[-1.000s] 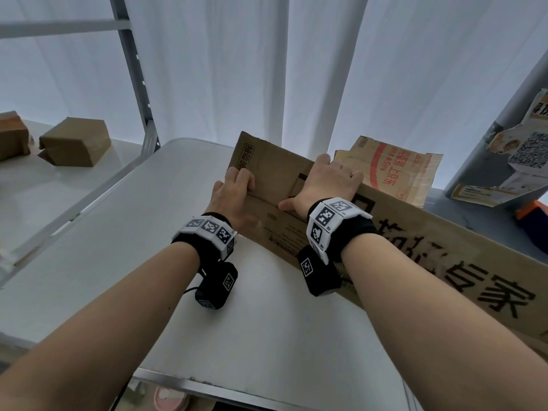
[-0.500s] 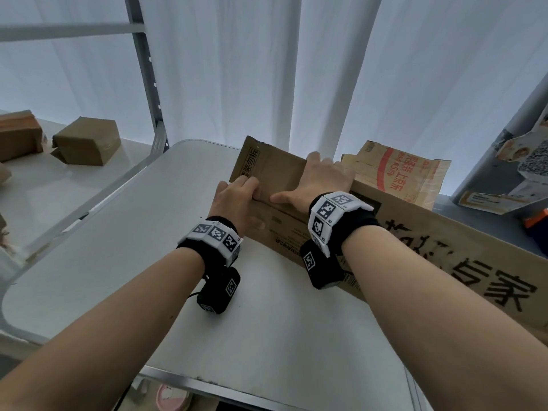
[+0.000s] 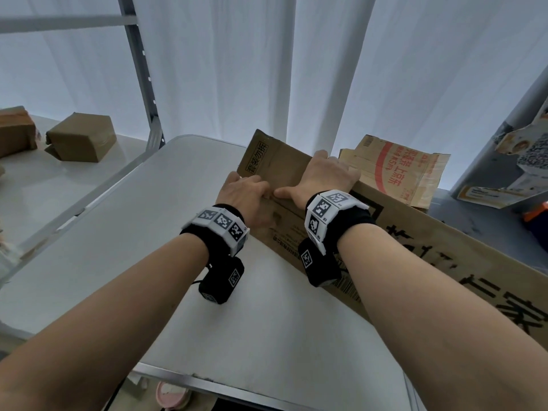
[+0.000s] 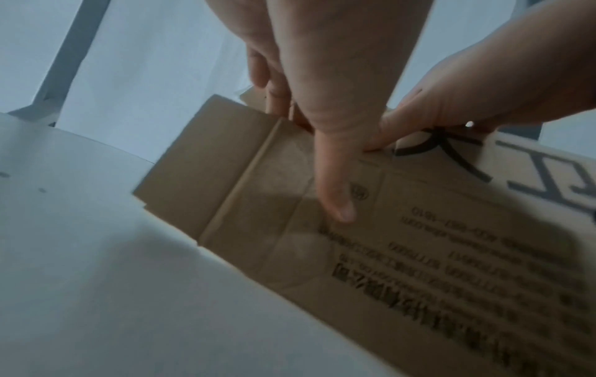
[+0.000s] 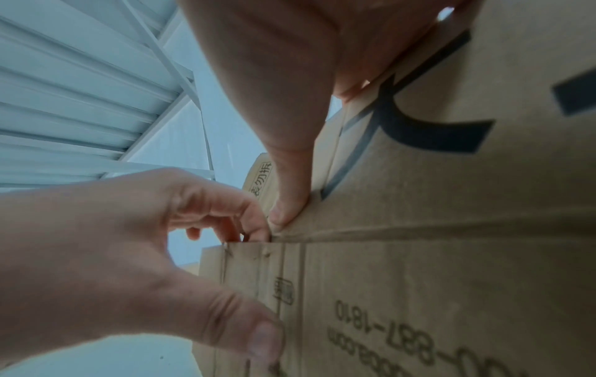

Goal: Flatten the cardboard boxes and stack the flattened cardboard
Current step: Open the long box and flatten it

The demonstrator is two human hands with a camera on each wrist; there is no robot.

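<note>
A large brown cardboard box with black print stands slanted on the white table, running from the middle toward the near right. Its end flap sticks up at the far left. My left hand grips the box at the crease below that flap, with fingers curled into the fold and the thumb on the near face. My right hand holds the top edge beside it, its fingers over the far side. The right thumb presses on the crease, almost touching the left fingers.
A flattened carton with red print lies behind the box at the far right. Two closed brown boxes sit on a lower surface at the left, past a metal rack post. White curtains hang behind.
Both hands stay on the box's left end. My left fingers and right thumb have drawn together at the crease, and my right fingers reach further over the top edge.
</note>
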